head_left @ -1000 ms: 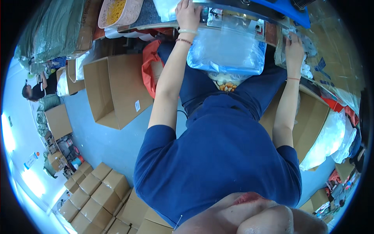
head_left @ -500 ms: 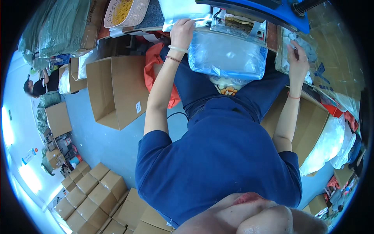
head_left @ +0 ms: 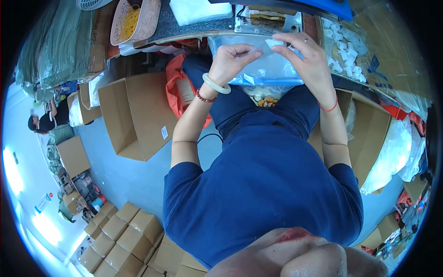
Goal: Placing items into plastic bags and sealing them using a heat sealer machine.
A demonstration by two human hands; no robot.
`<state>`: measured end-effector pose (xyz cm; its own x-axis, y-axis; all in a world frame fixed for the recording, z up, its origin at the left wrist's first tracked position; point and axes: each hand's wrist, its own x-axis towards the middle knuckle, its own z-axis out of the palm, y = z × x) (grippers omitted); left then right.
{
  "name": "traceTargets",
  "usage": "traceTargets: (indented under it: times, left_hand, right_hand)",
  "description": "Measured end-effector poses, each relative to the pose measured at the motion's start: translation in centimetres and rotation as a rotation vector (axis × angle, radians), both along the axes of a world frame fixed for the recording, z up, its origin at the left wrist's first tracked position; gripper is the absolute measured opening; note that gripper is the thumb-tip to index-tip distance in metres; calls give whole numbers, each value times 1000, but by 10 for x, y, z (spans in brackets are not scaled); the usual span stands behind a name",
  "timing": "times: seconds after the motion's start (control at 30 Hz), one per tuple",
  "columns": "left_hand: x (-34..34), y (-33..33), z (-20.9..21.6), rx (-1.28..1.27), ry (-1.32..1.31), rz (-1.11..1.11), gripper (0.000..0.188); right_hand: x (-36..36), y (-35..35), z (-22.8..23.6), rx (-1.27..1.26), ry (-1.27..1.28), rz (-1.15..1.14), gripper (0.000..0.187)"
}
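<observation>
Above my lap both hands are close together. Thumb and fingers of my left hand (head_left: pixel 234 62) pinch the edge of a thin clear plastic bag (head_left: pixel 264 49). My right hand (head_left: pixel 305 54) pinches a small white plastic piece (head_left: pixel 275 43) at the bag's other side; whether the piece is inside the bag or against it, I cannot tell. Below the hands lies a blue-tinted clear plastic bundle (head_left: pixel 267 74), hung at the table edge over my thighs. A box of loose white pieces (head_left: pixel 348 57) stands to the right, and a stack of clear bags (head_left: pixel 200 13) lies on the table.
A blue machine (head_left: pixel 323 8) with a metal base (head_left: pixel 270 21) stands ahead. At the left are a basket (head_left: pixel 152 21) of yellow rubber bands and green-wrapped bundles (head_left: pixel 69 44). Open cartons (head_left: pixel 138 115) flank my legs; stacked boxes (head_left: pixel 131 235) and a person (head_left: pixel 48 113) are farther off.
My left hand has drawn back from the bag stack with a clear bag. My right hand has come from the box of white pieces to meet it, carrying one piece.
</observation>
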<state>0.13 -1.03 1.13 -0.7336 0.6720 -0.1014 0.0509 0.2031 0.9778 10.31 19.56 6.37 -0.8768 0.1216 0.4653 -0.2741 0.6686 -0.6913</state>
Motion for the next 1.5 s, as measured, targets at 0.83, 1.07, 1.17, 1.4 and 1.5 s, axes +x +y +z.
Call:
traceTargets:
  times: [0.83,1.07,1.17,1.4,1.5]
  left_hand:
    - [-86,15,-48,-69,-100,188,34]
    - [-103,-36,-88,-374,1158,40,40]
    - [-88,-57,-99,-330,1166,168,35]
    - [-95,-54,-81,-329,1281,59,37]
    - [-83,-50,-62,-230,1056,179,28]
  right_hand:
    - [-3,134,-101,560,-213,-640,25]
    - [15,107,-61,69,-154,-618,26]
    - [26,76,-29,-62,-162,-506,26]
    - [14,4,-43,-329,-264,-187,25]
    - [14,-10,-47,-311,-274,-153,25]
